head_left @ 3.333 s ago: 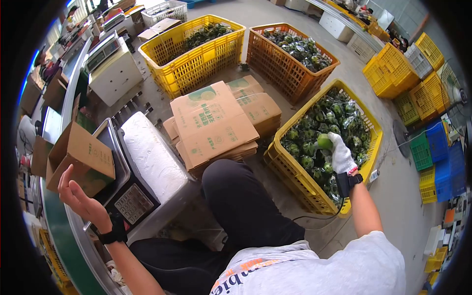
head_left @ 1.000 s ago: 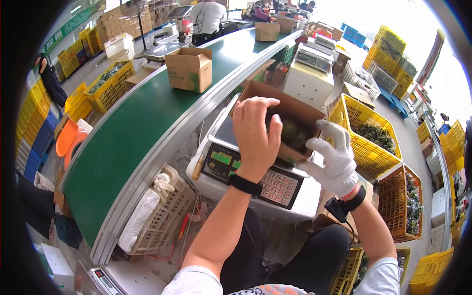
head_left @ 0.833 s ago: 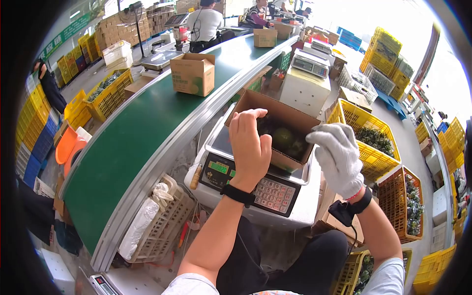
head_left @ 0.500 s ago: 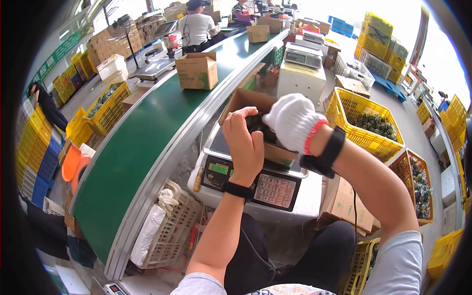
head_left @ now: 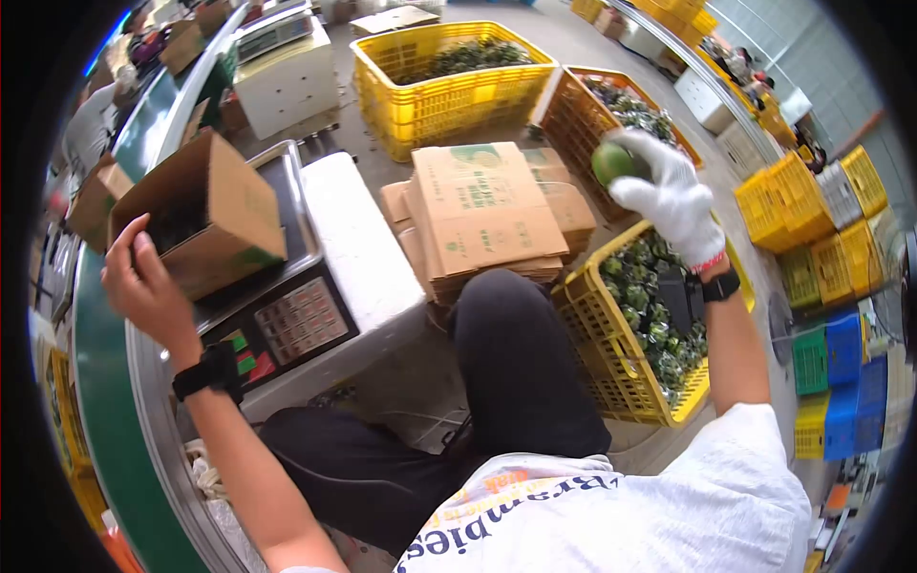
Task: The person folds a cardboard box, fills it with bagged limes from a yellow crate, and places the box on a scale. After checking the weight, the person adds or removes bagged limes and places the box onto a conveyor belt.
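My right hand (head_left: 669, 196), in a white knitted glove, is closed around a round green fruit (head_left: 611, 164). It is raised above a yellow crate (head_left: 621, 368) of dark green produce on my right. My bare left hand (head_left: 143, 286) is at the near left edge of an open cardboard box (head_left: 224, 215), its fingers loosely apart by the rim. The box stands on a scale (head_left: 296, 320) with a keypad. Its inside is dark, and I cannot make out the contents.
Flattened cartons (head_left: 478, 205) are stacked beyond my knee. A larger yellow crate (head_left: 430, 105) and an orange-brown crate (head_left: 573, 110) hold more produce. The green conveyor belt (head_left: 110, 382) runs along my left. Another scale (head_left: 272, 38) stands further back.
The view has swung to the right. My right hand has left the box and moved out to the right, now with a green fruit in it. My left hand stays by the box.
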Demonstrator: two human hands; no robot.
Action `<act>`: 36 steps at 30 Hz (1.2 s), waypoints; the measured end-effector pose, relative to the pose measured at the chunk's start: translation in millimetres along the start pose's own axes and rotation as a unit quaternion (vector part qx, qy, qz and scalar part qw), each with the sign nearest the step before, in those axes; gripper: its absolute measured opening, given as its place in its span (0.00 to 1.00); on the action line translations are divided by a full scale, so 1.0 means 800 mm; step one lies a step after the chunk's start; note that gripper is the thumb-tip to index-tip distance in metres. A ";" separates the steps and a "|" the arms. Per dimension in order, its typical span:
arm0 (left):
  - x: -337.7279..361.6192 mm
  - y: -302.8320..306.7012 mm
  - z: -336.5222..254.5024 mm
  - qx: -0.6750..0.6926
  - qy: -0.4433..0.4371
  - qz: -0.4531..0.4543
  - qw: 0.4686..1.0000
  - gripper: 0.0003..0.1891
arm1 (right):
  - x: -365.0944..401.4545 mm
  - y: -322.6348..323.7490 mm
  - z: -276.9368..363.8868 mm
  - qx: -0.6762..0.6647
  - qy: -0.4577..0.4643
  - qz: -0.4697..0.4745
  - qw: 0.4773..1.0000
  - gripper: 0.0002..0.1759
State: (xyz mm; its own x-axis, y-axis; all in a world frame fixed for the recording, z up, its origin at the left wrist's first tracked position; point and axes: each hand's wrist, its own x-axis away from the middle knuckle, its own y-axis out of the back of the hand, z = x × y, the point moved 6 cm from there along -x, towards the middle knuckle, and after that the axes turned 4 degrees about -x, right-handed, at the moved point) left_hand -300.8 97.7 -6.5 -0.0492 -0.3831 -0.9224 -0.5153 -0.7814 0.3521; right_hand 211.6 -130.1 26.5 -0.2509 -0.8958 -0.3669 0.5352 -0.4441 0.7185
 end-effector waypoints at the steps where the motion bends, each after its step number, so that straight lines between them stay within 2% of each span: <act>1: 0.000 -0.001 0.005 -0.012 -0.004 -0.003 1.000 0.11 | 0.043 0.021 -0.050 0.020 -0.081 -0.008 0.996 0.31; 2: -0.004 0.000 -0.001 0.031 0.007 -0.003 0.999 0.11 | 0.093 0.039 -0.107 -0.010 -0.170 -0.020 0.985 0.31; 3: -0.004 -0.002 0.015 -0.002 0.000 0.019 1.000 0.12 | 0.145 0.056 -0.174 0.049 -0.186 -0.035 0.981 0.31; 5: -0.006 -0.001 0.010 0.018 -0.022 0.023 0.999 0.13 | 0.232 0.072 -0.241 0.089 -0.309 -0.007 0.947 0.35; 6: -0.007 -0.001 0.005 0.025 -0.038 0.024 0.999 0.14 | 0.265 0.076 -0.255 0.175 -0.381 0.074 0.905 0.34; 8: -0.006 -0.006 0.009 -0.002 -0.047 0.053 0.997 0.15 | 0.324 0.073 -0.292 0.309 -0.415 0.122 0.847 0.32; 9: -0.006 -0.005 0.001 -0.001 -0.044 0.053 0.998 0.16 | 0.334 0.067 -0.289 0.303 -0.387 0.112 0.864 0.32; 12: -0.003 -0.004 -0.001 -0.016 -0.050 0.052 0.997 0.17 | 0.321 0.045 -0.284 0.217 -0.267 -0.004 0.939 0.27; 14: -0.003 -0.002 -0.007 -0.039 -0.059 0.036 0.997 0.17 | 0.290 0.022 -0.275 0.198 -0.200 -0.018 0.960 0.23; 16: -0.002 0.006 -0.018 -0.025 -0.053 0.008 0.998 0.18 | 0.258 -0.007 -0.285 0.212 -0.116 0.007 0.970 0.24; 18: 0.002 0.014 -0.028 -0.002 -0.057 -0.024 0.998 0.17 | 0.225 -0.037 -0.304 0.252 -0.144 0.061 0.955 0.25; 20: 0.008 0.021 -0.063 0.024 -0.044 -0.035 0.998 0.16 | 0.206 -0.065 -0.351 0.303 -0.317 0.156 0.885 0.30; 22: 0.016 0.028 -0.098 0.046 -0.030 -0.045 0.997 0.15 | 0.177 -0.074 -0.356 0.301 -0.370 0.237 0.846 0.33; 24: 0.019 0.029 -0.114 0.081 0.003 -0.034 0.996 0.14 | 0.172 -0.099 -0.377 0.343 -0.344 0.230 0.843 0.33; 25: 0.018 0.031 -0.117 0.036 -0.037 -0.014 0.999 0.15 | 0.168 -0.098 -0.372 0.347 -0.359 0.253 0.829 0.34; 26: 0.020 0.031 -0.114 0.032 -0.037 -0.019 0.999 0.15 | 0.172 -0.100 -0.388 0.344 -0.346 0.223 0.844 0.31; 28: 0.026 0.025 -0.125 0.056 -0.044 0.009 0.997 0.14 | 0.174 -0.065 -0.369 0.249 -0.406 0.230 0.848 0.33; 30: 0.033 0.023 -0.128 0.083 -0.013 0.011 0.996 0.13 | 0.207 -0.045 -0.396 0.175 -0.388 0.120 0.897 0.44; 31: 0.034 0.023 -0.128 0.095 -0.019 0.021 0.995 0.13 | 0.239 -0.038 -0.425 0.105 -0.319 0.000 0.942 0.43; 32: 0.037 0.021 -0.129 0.108 -0.024 0.030 0.993 0.14 | 0.239 -0.022 -0.409 -0.097 -0.393 0.060 0.913 0.36; 34: 0.041 0.017 -0.132 0.113 0.002 0.038 0.993 0.14 | 0.271 -0.002 -0.397 -0.309 -0.457 -0.091 0.829 0.27; 36: 0.045 0.011 -0.134 0.119 0.029 0.045 0.991 0.14 | 0.279 0.009 -0.381 -0.390 -0.399 -0.192 0.807 0.24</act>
State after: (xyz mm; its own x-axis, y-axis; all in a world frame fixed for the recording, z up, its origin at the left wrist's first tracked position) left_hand -215.0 24.2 -19.5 -0.0580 -0.4799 -0.8754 -0.6982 -0.6073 0.3791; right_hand 405.4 -328.7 -230.2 -0.7917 -0.5584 0.2478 0.5621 -0.8247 -0.0627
